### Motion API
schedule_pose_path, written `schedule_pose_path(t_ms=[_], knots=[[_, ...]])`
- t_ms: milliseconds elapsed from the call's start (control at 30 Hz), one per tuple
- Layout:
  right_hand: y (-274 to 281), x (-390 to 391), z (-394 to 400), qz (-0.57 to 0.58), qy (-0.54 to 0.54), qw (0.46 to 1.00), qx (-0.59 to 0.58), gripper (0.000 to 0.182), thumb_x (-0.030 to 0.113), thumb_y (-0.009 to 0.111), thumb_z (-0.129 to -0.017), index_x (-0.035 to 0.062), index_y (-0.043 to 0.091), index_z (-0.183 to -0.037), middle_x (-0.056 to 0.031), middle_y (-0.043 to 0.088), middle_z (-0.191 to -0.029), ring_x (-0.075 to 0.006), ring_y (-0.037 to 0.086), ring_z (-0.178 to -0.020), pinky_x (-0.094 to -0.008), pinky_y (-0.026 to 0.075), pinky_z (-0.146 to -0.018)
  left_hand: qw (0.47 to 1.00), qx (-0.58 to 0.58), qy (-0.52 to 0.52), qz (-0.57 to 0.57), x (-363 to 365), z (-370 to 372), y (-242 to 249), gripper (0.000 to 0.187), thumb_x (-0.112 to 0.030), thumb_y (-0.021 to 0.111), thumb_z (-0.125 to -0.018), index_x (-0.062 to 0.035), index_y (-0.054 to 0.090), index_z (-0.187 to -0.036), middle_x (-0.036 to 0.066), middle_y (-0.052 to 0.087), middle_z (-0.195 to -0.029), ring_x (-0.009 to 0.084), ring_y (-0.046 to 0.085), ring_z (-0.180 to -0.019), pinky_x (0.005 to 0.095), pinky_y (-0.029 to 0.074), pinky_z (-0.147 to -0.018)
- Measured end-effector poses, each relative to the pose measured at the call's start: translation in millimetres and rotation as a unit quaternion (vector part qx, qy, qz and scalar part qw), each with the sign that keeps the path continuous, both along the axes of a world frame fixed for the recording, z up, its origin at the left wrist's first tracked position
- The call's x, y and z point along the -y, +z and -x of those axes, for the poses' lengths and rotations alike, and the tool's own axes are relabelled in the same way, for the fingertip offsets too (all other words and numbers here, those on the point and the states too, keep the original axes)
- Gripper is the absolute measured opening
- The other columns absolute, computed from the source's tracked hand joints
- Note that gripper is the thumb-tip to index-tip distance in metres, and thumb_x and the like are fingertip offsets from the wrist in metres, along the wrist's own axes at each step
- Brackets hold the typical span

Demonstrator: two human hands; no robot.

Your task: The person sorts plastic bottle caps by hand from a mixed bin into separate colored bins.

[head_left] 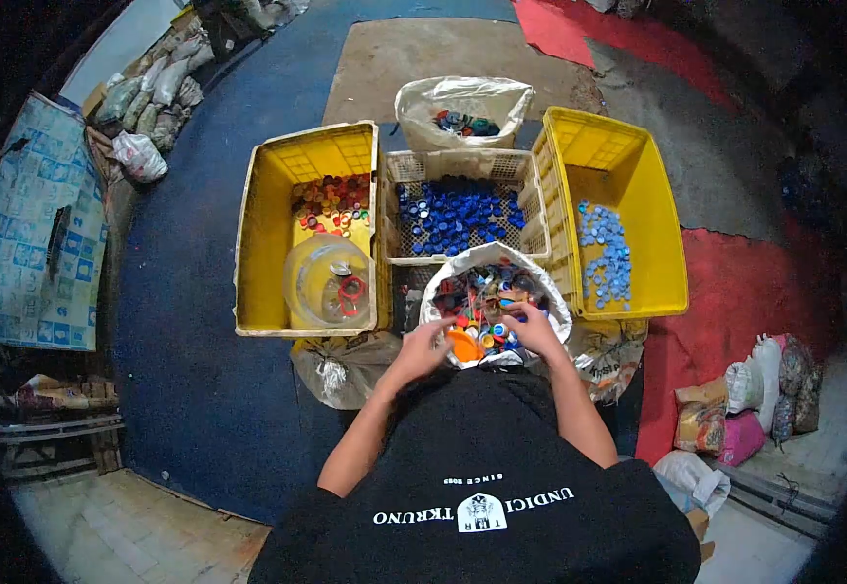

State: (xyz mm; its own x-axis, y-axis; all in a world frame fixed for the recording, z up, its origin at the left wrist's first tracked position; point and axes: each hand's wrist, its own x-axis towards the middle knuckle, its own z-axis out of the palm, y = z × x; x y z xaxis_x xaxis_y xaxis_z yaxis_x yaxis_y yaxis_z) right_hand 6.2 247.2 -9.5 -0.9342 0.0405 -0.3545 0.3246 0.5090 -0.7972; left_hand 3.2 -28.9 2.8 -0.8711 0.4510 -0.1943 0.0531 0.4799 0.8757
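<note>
A white sack [443, 277] full of mixed coloured bottle caps stands open right in front of me. My left hand [425, 343] rests at its near left rim, fingers bent beside an orange cap [463, 344]. My right hand [531, 326] reaches into the sack's right side, fingers curled among the caps; what it holds is too small to tell. A yellow crate [268, 234] on the left holds red, orange and yellow caps and a clear plastic jar [326, 282]. A white basket [533, 234] in the middle holds dark blue caps [458, 216]. A yellow crate [657, 224] on the right holds light blue caps [607, 251].
Another open white bag [462, 102] with a few caps sits behind the basket. Tied sacks [341, 365] lie by my knees on both sides. Filled bags [764, 394] stand at the right, more bags [156, 92] at the far left. The floor is blue and red mat.
</note>
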Motion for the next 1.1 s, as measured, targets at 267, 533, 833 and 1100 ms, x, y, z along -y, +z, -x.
schedule_pose_path(t_ms=[267, 533, 833, 1100], knots=[[-56.8, 92.7, 31.6, -0.108, 0.13, 0.981, -0.097, 0.029, 0.017, 0.058, -0.085, 0.0093, 0.064, -0.112, -0.0155, 0.061, -0.112, -0.0322, 0.058, -0.109, -0.042, 0.046, -0.091, 0.854, -0.282, -0.11, 0.423, 6.3, -20.8, -22.3, 0.023, -0.027, 0.052, -0.088, -0.0345, 0.071, -0.099, -0.011, 0.062, -0.101, 0.0168, 0.042, -0.122, 0.0609, 0.013, -0.102], [-30.7, 57.6, 30.3, -0.359, 0.348, 0.865, -0.037, 0.036, 0.033, 0.053, -0.087, 0.0235, 0.063, -0.121, -0.0084, 0.053, -0.132, -0.0276, 0.035, -0.136, -0.0604, 0.026, -0.104, 0.886, -0.216, -0.068, 0.406, 8.8, -35.5, -1.4, 0.021, -0.019, 0.053, -0.085, -0.0272, 0.071, -0.093, -0.006, 0.06, -0.107, 0.019, 0.046, -0.115, 0.0619, 0.014, -0.102], [-40.7, 19.6, 2.3, -0.335, 0.209, 0.909, -0.135, 0.034, 0.019, 0.064, -0.076, 0.0187, 0.066, -0.11, -0.0088, 0.06, -0.117, -0.0385, 0.05, -0.115, -0.0583, 0.029, -0.101, 0.899, -0.17, -0.046, 0.402, -3.0, -55.3, 3.4, 0.024, -0.03, 0.054, -0.084, -0.0252, 0.069, -0.102, -0.004, 0.055, -0.122, 0.0222, 0.041, -0.124, 0.0632, 0.012, -0.102], [-65.5, 53.3, -2.7, -0.317, 0.247, 0.884, -0.239, 0.023, 0.019, 0.063, -0.077, 0.0184, 0.071, -0.098, -0.003, 0.061, -0.102, -0.0242, 0.056, -0.103, -0.0482, 0.037, -0.094, 0.886, -0.178, -0.043, 0.426, -28.1, -33.5, 15.1, 0.026, -0.036, 0.057, -0.081, -0.0163, 0.071, -0.09, 0.004, 0.064, -0.102, 0.0245, 0.048, -0.114, 0.0612, 0.013, -0.101]])
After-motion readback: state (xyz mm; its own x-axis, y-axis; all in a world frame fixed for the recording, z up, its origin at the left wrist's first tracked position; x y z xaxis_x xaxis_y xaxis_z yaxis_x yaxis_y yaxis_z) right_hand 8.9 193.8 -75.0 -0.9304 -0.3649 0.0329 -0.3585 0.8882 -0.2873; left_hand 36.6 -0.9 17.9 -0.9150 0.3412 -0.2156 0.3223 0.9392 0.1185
